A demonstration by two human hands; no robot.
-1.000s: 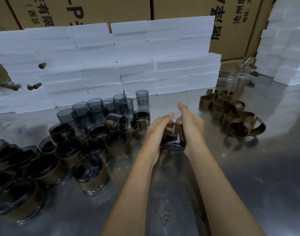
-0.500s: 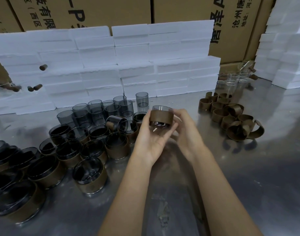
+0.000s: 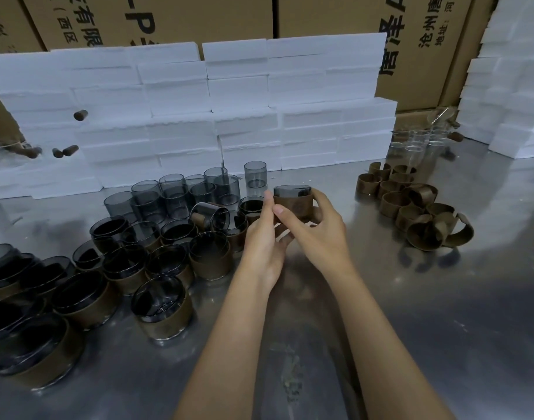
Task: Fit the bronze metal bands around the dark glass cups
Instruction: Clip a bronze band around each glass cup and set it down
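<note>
Steel tabletop (image 3: 411,313), backed by stacked white foam blocks (image 3: 244,116) and cardboard boxes (image 3: 320,22). Sorted into zones, probably to keep the work flowing one way: loose bronze bands (image 3: 411,207) heaped at right, bare dark cups (image 3: 174,195) standing at the back left, finished banded cups (image 3: 156,304) crowding the near left. Held up above the tabletop, centre: one dark cup (image 3: 291,190) with a band (image 3: 293,206) already round its lower body, rim upward. Right hand (image 3: 323,237) curled round the band from the right side and beneath, carrying the weight; left hand (image 3: 265,241) against the left side, fingers fairly straight, thumb on the band, likely to steady it and check the seating. Looks fitted and ready to join the finished group at left. Glass rim left uncovered, perhaps deliberately, so the grip stays on metal.
</note>
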